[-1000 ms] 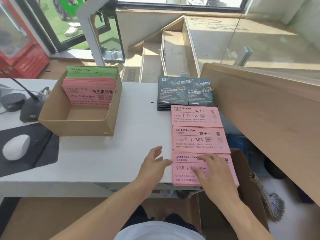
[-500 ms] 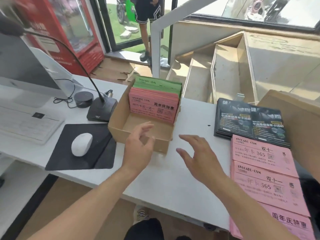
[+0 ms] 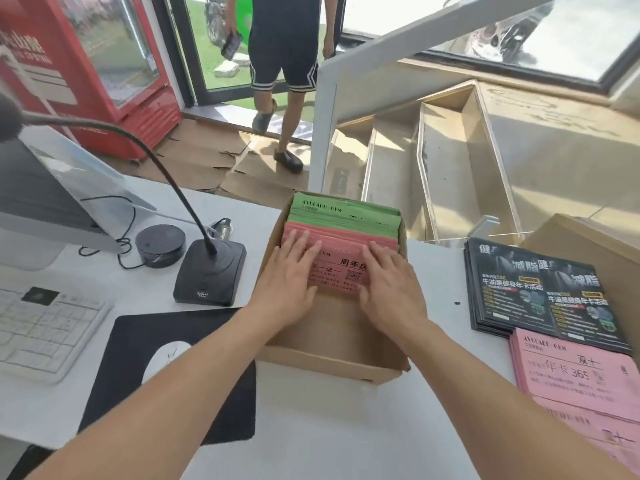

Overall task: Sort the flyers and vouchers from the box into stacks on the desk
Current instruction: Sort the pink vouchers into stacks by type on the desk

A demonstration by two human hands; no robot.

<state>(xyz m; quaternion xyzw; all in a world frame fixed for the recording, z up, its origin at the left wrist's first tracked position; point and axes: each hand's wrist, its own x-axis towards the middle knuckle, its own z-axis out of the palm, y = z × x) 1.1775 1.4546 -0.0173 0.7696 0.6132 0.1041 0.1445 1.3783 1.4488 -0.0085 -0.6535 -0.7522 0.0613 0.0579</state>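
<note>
A white counter stands in front of a glass door, where a person in dark shorts is standing on flattened cardboard. A cardboard box sits in the middle of the counter. Inside it, at the far end, pink vouchers stand on edge, with green vouchers behind them. The left hand and the right hand both reach into the box. Their fingers lie nearly straight and flat on the front of the pink vouchers, one hand at each side, so neither grip is closed around the paper.

Toward the right edge of the counter lies a stack of dark flyers. Just before it, nearer to the front edge, are pink stacks of sorted vouchers. On the left part of the counter are a black desk microphone, a round black puck, a white keyboard and a white mouse on a black mouse pad. A red fridge stands at the far left.
</note>
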